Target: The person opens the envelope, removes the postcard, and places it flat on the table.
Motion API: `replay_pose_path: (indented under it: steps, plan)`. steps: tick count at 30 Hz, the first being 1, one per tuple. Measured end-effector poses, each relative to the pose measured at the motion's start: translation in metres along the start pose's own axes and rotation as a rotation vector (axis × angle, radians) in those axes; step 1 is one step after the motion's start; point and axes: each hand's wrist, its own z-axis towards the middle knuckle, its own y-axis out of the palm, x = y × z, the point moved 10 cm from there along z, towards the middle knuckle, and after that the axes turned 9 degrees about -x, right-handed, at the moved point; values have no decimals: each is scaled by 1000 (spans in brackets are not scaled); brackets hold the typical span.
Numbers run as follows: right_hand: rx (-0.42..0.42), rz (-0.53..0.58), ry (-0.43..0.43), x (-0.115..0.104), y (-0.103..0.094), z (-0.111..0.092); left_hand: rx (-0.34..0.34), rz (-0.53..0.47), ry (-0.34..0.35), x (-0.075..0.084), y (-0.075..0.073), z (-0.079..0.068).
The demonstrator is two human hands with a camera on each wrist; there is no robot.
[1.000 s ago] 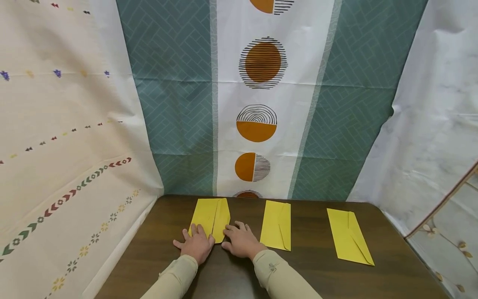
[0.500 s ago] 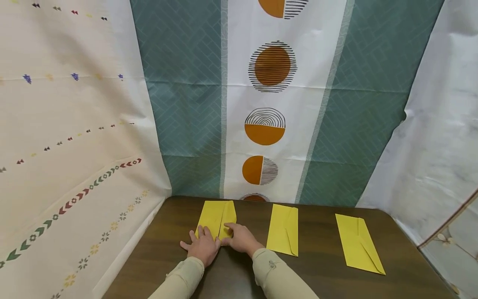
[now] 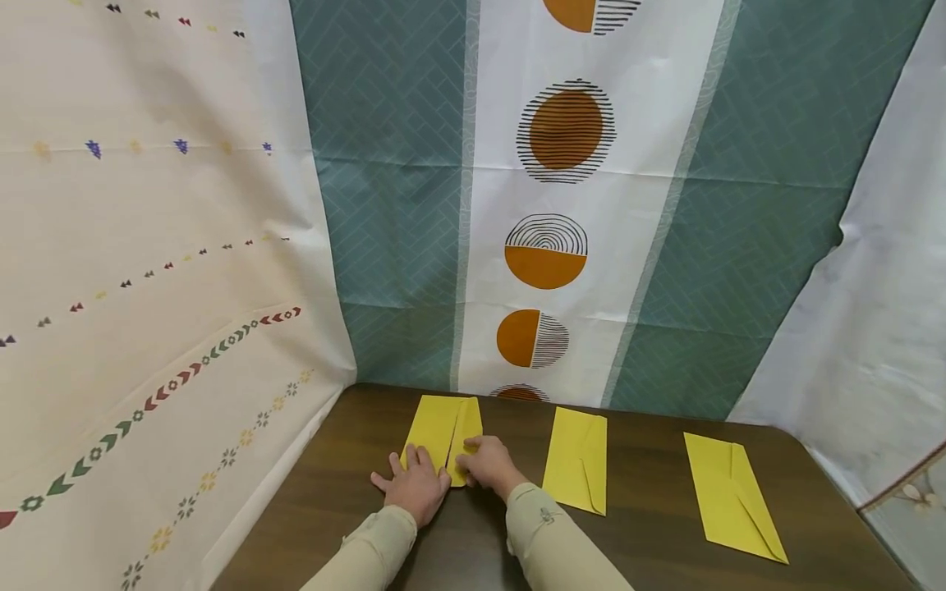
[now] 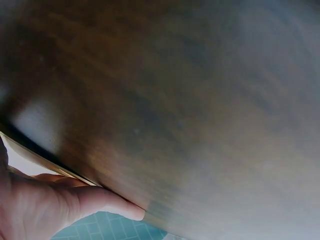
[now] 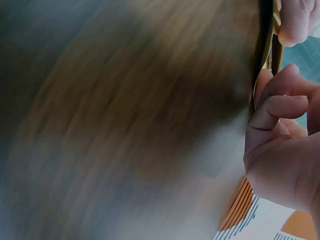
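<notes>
On the left part of the table lies a yellow envelope (image 3: 432,427), a dark slit running along its lengthwise flap. Its near end is partly covered by my hands. My left hand (image 3: 418,486) rests on the near left side with its fingers spread. The left wrist view shows that thumb lying along the surface. At the flap's near right part is my right hand (image 3: 489,466), its fingers bent and touching the paper. In the right wrist view its fingers (image 5: 272,112) are curled close together; whether they pinch the flap is hidden.
Two more yellow envelopes lie to the right, one in the middle (image 3: 576,460) and one farther right (image 3: 735,497). All rest on a dark brown wooden table (image 3: 650,525). Patterned cloth (image 3: 392,213) hangs behind it and at both sides.
My right hand has moved from the envelope's right edge onto its flap, its fingers bending more. The left hand stays on the envelope. The head view has turned slightly left.
</notes>
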Motion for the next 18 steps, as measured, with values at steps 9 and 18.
replay_pose_path:
  steps: [9, 18]
  plan:
    - [-26, 273, 44, -8, 5, -2, 49, -8, 5, 0, -8, -1]
    - [-88, 537, 81, 3, 20, 6, 17, -52, 2, -2, -3, -2]
